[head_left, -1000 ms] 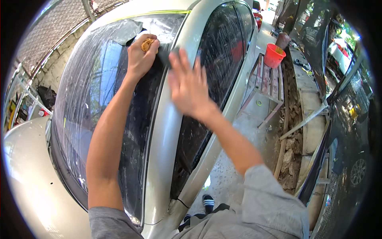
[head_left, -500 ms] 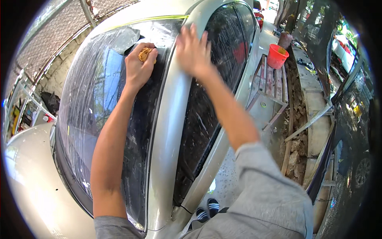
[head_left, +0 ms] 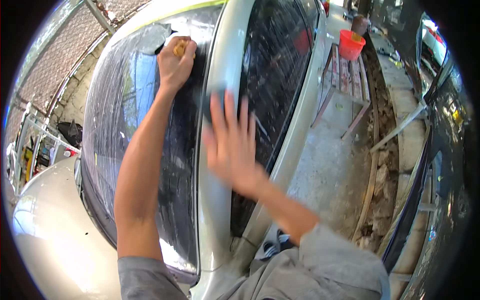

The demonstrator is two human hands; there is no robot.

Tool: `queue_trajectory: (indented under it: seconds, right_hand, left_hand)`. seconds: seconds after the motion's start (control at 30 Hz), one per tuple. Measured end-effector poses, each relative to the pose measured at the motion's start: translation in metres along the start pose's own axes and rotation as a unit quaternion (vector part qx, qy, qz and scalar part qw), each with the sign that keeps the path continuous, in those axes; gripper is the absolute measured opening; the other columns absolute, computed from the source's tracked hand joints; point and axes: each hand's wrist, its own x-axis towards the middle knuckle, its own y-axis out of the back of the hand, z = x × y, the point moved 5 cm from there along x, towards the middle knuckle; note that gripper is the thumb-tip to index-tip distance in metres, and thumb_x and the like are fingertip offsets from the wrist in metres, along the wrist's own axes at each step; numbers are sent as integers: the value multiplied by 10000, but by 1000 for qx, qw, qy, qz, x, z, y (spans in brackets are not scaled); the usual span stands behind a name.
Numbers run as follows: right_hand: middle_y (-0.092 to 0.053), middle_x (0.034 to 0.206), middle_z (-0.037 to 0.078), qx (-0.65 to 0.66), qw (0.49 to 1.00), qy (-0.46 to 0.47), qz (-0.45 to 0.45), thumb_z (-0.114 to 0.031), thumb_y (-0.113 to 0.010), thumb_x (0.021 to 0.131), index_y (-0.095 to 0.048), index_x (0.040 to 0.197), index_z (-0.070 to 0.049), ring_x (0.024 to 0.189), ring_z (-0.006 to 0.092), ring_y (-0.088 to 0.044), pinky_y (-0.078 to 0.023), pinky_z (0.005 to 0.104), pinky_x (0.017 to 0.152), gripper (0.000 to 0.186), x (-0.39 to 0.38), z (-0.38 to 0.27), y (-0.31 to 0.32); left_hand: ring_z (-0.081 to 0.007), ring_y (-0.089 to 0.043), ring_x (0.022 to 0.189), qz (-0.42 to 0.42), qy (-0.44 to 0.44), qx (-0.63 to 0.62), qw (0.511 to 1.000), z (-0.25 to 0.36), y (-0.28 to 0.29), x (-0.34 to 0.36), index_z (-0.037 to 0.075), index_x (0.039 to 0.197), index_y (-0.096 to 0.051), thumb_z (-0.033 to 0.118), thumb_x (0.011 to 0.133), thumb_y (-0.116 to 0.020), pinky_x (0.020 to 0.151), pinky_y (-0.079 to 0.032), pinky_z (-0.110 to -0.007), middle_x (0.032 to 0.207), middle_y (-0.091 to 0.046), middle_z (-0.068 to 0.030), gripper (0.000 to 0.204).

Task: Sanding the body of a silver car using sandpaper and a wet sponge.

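My left hand is closed round a crumpled mustard-yellow cloth, near the top of the car's windshield. White streaks run over that glass. My right hand, smeared by motion, lies with fingers stretched and spread over the silver-beige windshield pillar. A dark flat patch shows around its fingertips; I cannot make out whether it is a pad under the hand. To the right of the pillar, the dark side window carries whitish streaks too.
A red bucket stands on a worn wooden bench at the right. Rubble and planks line the concrete floor. A chain-link fence and a pale metal rack are at the left. The car's hood bulges lower left.
My right hand has slid down the pillar toward me, and the dark patch now shows at its fingertips. My left hand keeps the yellow cloth near the windshield's top. The view has shifted slightly.
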Motion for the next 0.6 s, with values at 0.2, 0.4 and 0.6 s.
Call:
queue_trajectory:
  seconds: [0.2, 0.4, 0.6]
  right_hand:
    - [-646, 1110, 152, 230, 961, -148, -50, -475, -367, 1048, -558, 1231, -1, 887, 243, -684, -582, 412, 770, 543, 194, 146, 67]
    - [-700, 1035, 86, 581, 796, -166, -47, -234, -682, 914, -615, 1243, 28, 801, 160, -658, -547, 272, 639, 426, 88, 107, 74]
    - [-601, 1255, 303, 103, 985, 64, 125, -219, -581, 930, -633, 1229, 65, 1167, 444, -584, -468, 401, 1002, 415, 41, 43, 42]
  left_hand:
    - [-242, -698, 836, -9, -22, -7, 1000, 18, -24, 6, 36, 1003, -704, 298, 849, -690, 800, -524, -350, 866, -719, -139, 304]
    - [-264, -700, 839, -3, -22, -3, 1000, 11, -14, 5, 42, 1000, -703, 314, 831, -697, 801, -527, -359, 872, -719, -147, 321]
    - [-278, -705, 841, -8, -30, 1, 1000, 13, -18, 9, 43, 998, -703, 327, 823, -702, 797, -532, -367, 881, -721, -159, 334]
